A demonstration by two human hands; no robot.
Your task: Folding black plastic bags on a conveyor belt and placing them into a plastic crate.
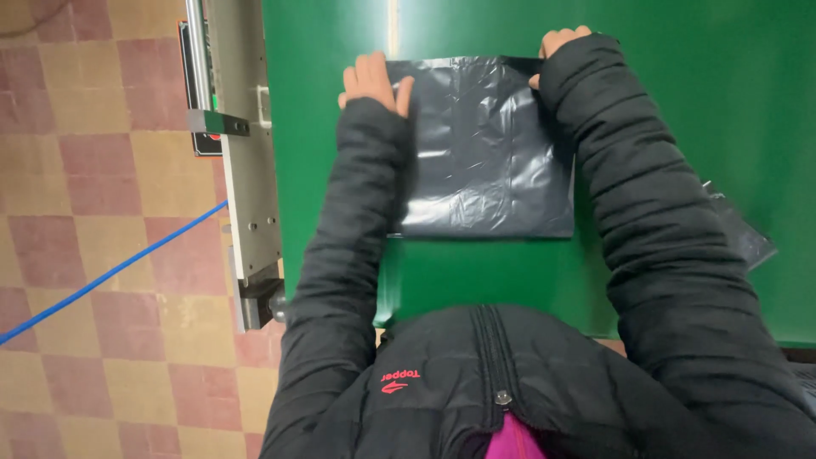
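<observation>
— Head view first: how many bags do we count?

— One dark grey plastic bag [484, 144] lies flat in the middle of the green table [680, 102]. A second dark plastic piece [741, 229] peeks out at the right, mostly hidden behind our right sleeve, so we cannot tell what it is.

— And our hands?

— Two. Our left hand [374, 81] rests on the bag's far left corner, fingers flat and together, thumb spread onto the plastic. Our right hand [561, 44] is at the far right corner, fingers curled over the far edge; whether they pinch the plastic we cannot tell, since the black jacket sleeve covers most of the hand.

— The surface?

— The table is smooth and green, with one pale seam [393, 25] running away from us at the far edge. A grey metal frame [246, 170] runs along its left side.

— The room?

— A floor [93, 170] of red and tan checkered tiles at left, with one blue cable [102, 276] crossing it diagonally.
</observation>
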